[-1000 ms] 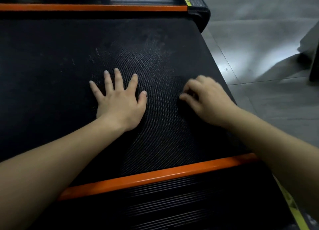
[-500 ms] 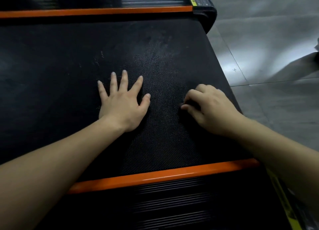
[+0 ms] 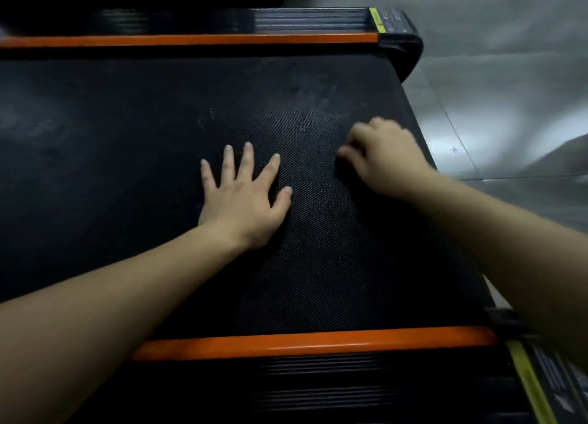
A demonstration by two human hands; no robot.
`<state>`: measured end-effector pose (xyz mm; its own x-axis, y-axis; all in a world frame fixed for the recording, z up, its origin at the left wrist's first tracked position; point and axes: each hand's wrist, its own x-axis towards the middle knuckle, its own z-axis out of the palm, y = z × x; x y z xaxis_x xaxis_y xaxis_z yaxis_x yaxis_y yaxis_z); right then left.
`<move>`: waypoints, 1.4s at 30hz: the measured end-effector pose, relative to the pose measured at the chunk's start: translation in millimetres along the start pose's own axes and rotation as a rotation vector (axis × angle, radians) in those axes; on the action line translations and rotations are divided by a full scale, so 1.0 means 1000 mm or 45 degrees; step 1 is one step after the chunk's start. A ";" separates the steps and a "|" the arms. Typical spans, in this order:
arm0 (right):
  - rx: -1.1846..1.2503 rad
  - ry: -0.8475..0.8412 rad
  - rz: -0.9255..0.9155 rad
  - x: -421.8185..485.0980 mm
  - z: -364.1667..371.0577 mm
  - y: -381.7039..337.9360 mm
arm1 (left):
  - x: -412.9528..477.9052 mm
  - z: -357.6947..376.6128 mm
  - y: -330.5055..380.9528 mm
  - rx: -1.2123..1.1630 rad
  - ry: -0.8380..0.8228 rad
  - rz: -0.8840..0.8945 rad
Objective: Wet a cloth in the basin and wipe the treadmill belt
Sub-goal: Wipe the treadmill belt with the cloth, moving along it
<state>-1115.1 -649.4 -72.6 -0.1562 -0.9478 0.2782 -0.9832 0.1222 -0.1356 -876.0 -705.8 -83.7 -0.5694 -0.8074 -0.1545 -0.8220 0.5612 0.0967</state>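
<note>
Progress: wiping judged unfinished. Left hand (image 3: 243, 201) flat mid treadmill belt (image 3: 127, 169), fingers spread, holding nothing. Right hand (image 3: 381, 159) near belt's right edge, fingers curled, blurred; cannot tell whether cloth under it. Basin out of view. Pale smears (image 3: 311, 105) on belt's far part.

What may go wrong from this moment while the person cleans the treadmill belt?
The left hand lies flat on the belt; if the belt slides, the person may slip forward.
The right hand is curled and blurred, with no cloth plainly visible; dusty marks beyond it may be missed.
</note>
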 end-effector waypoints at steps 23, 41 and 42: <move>0.072 -0.088 -0.067 0.085 0.026 0.035 | 0.113 -0.003 0.031 -0.088 0.085 -0.053; -0.016 0.013 0.376 0.226 0.048 0.064 | 0.114 -0.002 0.032 -0.075 0.125 -0.049; -0.011 0.011 0.367 0.223 0.050 0.062 | 0.114 -0.002 0.032 -0.072 0.126 -0.050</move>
<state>-1206.6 -868.1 -66.4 -0.4299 -0.8711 0.2373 -0.8990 0.3885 -0.2023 -967.6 -780.4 -96.1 -0.5328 -0.8440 -0.0618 -0.8411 0.5201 0.1483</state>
